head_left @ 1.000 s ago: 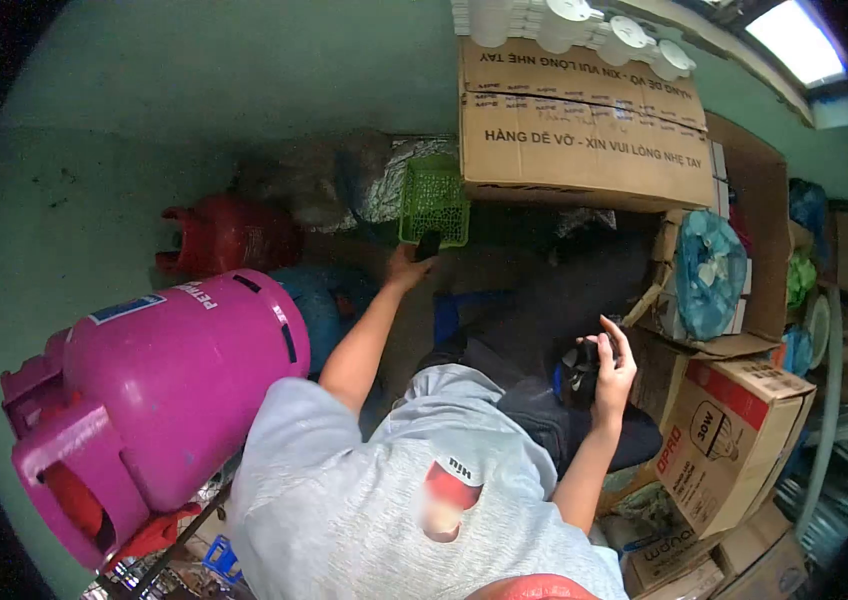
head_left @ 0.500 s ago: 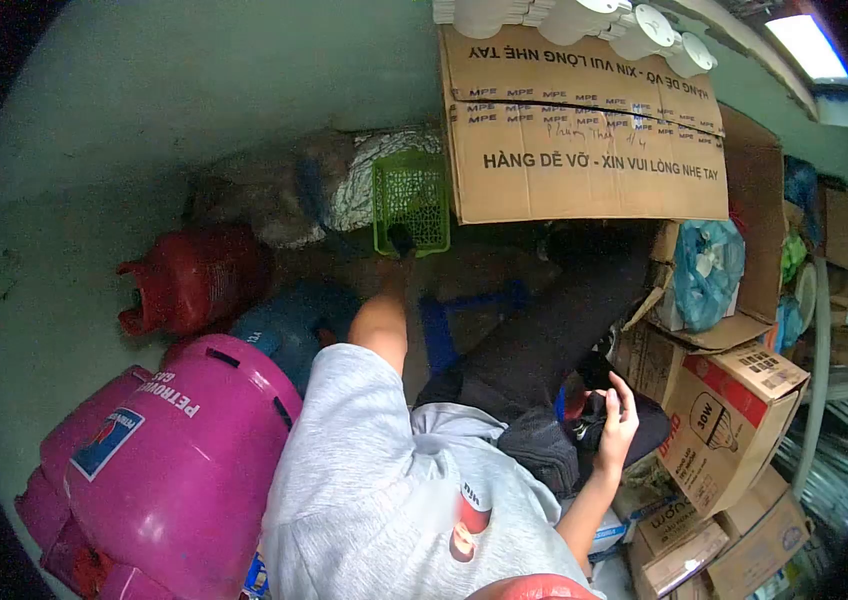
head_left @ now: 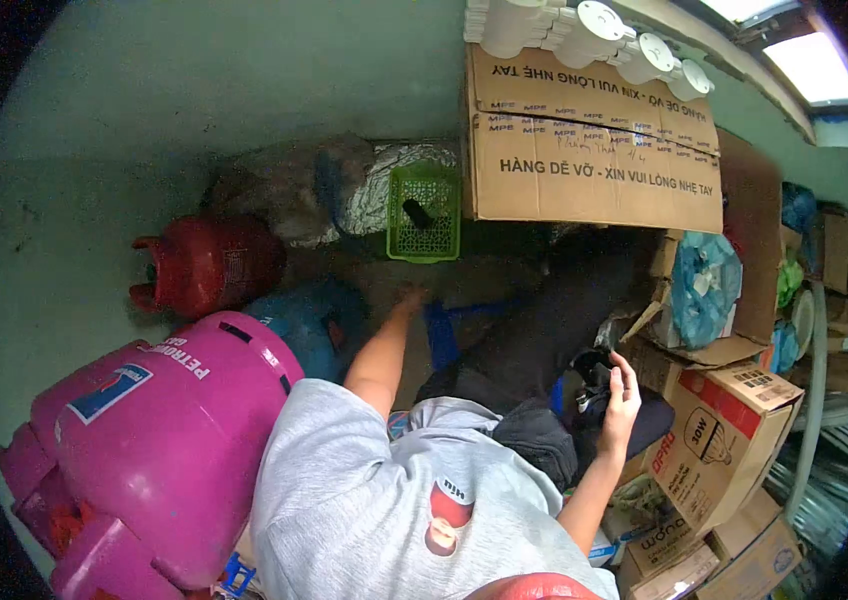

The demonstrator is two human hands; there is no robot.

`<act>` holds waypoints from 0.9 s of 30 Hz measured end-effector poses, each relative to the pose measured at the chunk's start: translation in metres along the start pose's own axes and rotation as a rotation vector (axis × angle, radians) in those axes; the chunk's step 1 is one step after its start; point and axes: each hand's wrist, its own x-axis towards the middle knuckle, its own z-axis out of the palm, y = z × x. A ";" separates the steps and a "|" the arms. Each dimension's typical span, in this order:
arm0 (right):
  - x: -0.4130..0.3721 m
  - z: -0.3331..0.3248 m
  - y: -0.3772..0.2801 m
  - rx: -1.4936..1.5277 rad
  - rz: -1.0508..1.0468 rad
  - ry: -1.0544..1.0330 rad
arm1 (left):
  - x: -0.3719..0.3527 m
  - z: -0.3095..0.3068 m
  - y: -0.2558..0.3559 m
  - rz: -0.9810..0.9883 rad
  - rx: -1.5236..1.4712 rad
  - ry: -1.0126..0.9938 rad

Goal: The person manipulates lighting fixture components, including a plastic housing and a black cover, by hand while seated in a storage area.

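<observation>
My left hand (head_left: 411, 298), dim and small, is low over the floor just below a green plastic basket (head_left: 424, 250). Its fingers look loosely spread, with nothing seen in them. Inside the basket lies a short black cylindrical object (head_left: 417, 213), tilted against the mesh. My right hand (head_left: 621, 408) is raised beside my right leg, its fingers curled at a black object with shiny pale bits (head_left: 592, 385). What kind of object this is I cannot tell. My dark trousers (head_left: 534, 340) are behind it.
Pink gas cylinders (head_left: 174, 440), a red one (head_left: 229, 265) and a blue one (head_left: 309, 320) stand at left. A large cardboard box (head_left: 594, 190) overhangs ahead. A lamp carton (head_left: 719, 440) and an open box with a blue bag (head_left: 706, 285) crowd the right.
My left hand has drawn back from the basket toward me; the black cylindrical object now lies in the basket, apart from it. My right hand stays at the other black object.
</observation>
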 end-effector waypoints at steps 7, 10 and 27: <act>0.002 -0.025 0.022 1.105 0.183 -0.057 | 0.010 0.001 0.072 0.340 -0.132 0.177; 0.001 -0.037 0.053 1.243 0.092 -0.099 | -0.033 -0.022 0.219 0.869 -0.338 0.363; -0.033 -0.078 0.084 1.511 0.174 0.172 | -0.092 -0.023 0.427 1.201 -0.155 0.481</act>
